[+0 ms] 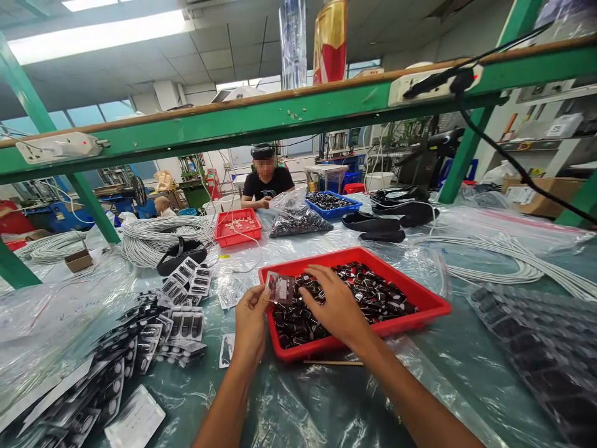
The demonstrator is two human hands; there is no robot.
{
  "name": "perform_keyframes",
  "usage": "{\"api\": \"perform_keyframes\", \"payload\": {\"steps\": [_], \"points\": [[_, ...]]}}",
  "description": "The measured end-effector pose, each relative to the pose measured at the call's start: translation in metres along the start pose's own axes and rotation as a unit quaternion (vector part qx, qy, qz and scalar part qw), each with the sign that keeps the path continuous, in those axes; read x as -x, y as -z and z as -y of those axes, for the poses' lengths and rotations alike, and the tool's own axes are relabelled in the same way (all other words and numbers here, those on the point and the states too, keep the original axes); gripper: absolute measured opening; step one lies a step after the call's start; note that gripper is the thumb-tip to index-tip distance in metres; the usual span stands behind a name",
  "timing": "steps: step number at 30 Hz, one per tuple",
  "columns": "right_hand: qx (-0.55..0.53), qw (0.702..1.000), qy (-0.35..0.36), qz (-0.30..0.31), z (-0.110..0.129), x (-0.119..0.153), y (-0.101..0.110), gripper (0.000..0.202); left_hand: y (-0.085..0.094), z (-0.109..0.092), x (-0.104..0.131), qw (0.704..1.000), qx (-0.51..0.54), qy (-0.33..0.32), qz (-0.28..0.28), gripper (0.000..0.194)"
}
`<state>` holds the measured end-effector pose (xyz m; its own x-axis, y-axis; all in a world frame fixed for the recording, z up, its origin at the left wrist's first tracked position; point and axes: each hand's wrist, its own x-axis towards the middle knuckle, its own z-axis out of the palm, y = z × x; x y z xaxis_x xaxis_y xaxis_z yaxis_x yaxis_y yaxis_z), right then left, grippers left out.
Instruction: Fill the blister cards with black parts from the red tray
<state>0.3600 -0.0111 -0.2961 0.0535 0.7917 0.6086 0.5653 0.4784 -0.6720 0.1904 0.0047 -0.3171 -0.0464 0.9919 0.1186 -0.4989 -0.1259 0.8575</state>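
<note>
**Clear pack pinched at the tray's near corner**

While your left hand point(250, 320) pinches a small clear blister pack point(281, 287) between thumb and fingertips, it holds the pack upright just over the near left corner of the red tray point(431, 303). Right beside that grip, your right hand point(336, 305) lies palm down inside the tray, fingers spread over the heap of small black parts point(377, 292); you cannot tell from this angle whether those fingers have closed on any piece. Just below your right wrist, a thin wooden stick point(333, 363) lies on the plastic sheet against the tray's front wall.

Left of your left hand, a single flat pack point(226, 350) lies on the sheet, and further left a spread of filled blister packs point(184, 317) fans out toward the table's near edge. On the far right of your hands, a dark stack of trays under plastic point(541, 348) sits well apart.

Beyond the grip, a smaller red tray point(237, 226) holds pale bits, with a clear bag of dark parts point(298, 219) and a blue tray point(333, 203) just to its right. Coils of white cable point(158, 236) lie behind the packs on the left, and more cable point(504, 258) runs past the tray on the right. Furthest off, a person in a black shirt point(267, 184) sits across the table under the green shelf frame point(261, 121).
</note>
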Motion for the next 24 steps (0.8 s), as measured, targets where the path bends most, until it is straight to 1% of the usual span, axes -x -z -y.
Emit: {"api": "perform_keyframes", "payload": {"steps": [2, 4, 6, 8, 14, 17, 21, 24], "points": [[0.051, 0.995, 0.083, 0.018, 0.004, 0.005, -0.006, 0.04, -0.002, -0.002, 0.002, 1.0, 0.014, 0.007, 0.02, 0.04], [0.088, 0.984, 0.149, 0.03, 0.006, 0.011, -0.013, 0.04, -0.005, -0.003, 0.005, 0.999, 0.026, 0.01, 0.041, 0.039], [0.099, 0.979, 0.177, 0.024, 0.007, 0.015, -0.019, 0.036, -0.009, -0.003, 0.008, 0.998, 0.025, 0.019, 0.063, 0.041], [0.101, 0.975, 0.195, 0.029, 0.007, 0.018, -0.023, 0.036, -0.011, -0.002, 0.01, 0.997, 0.014, 0.03, 0.071, 0.043], [0.124, 0.957, 0.257, 0.053, 0.011, 0.019, -0.024, 0.04, -0.01, -0.001, 0.009, 0.998, 0.009, 0.036, 0.06, 0.042], [0.109, 0.959, 0.255, 0.055, 0.011, 0.02, -0.025, 0.038, -0.01, -0.002, 0.008, 0.998, 0.003, 0.034, 0.06, 0.042], [0.084, 0.977, 0.195, 0.016, 0.011, 0.023, -0.029, 0.044, -0.007, 0.0, 0.009, 0.997, -0.015, 0.02, 0.067, 0.042], [0.031, 0.988, 0.15, 0.019, 0.013, 0.023, -0.031, 0.043, -0.005, -0.001, 0.009, 0.996, -0.043, -0.012, 0.078, 0.04]]}}
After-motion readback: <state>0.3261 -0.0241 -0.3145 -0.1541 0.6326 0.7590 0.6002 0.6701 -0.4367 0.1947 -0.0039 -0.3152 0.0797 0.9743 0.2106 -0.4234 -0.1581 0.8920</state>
